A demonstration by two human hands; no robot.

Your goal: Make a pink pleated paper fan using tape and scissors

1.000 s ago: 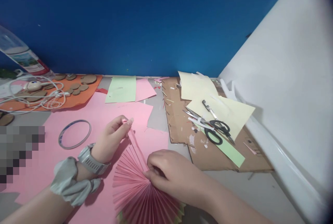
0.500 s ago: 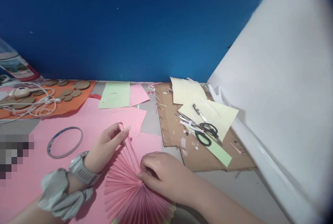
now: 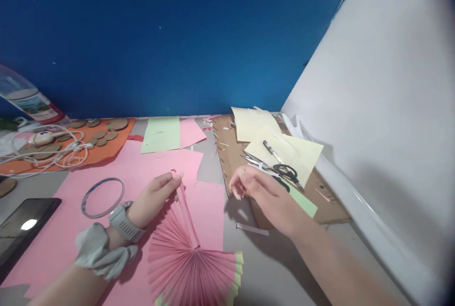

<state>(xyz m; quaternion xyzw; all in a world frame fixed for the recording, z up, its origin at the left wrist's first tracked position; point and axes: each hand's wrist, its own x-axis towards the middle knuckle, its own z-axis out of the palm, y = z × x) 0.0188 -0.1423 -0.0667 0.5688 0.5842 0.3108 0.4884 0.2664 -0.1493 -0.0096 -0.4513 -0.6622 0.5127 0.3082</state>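
Pleated fan (image 3: 199,273): spread pink folds edged in green, low in view, lying partly on the pink sheet (image 3: 209,206) and partly on the grey tabletop (image 3: 259,268).
Left hand (image 3: 156,197): thumb and fingers clamped on the far end of the folded pink strip (image 3: 185,211), which rises from the fan's centre; last pleat or separate piece, I cannot tell.
Left grip: best light and flat along the fold, since a hard squeeze would probably crumple thin paper.
Right hand (image 3: 265,197): raised over the near part of the cardboard (image 3: 225,154), fingers loosely curled and apart, nothing seen in them.
Fan centre: touched by neither hand, so a tug on the strip could swing the whole fan; gentle tension along the strip seems safest.
White paper strip (image 3: 252,229): below the right hand, apart from the fan.
Scissors (image 3: 285,171): on the papers over the cardboard, by the pen (image 3: 270,148); blades so near call for unhurried right-hand movement.
Ring (image 3: 122,193): on the pink sheet, near the watch (image 3: 126,224), well apart from the pleats.
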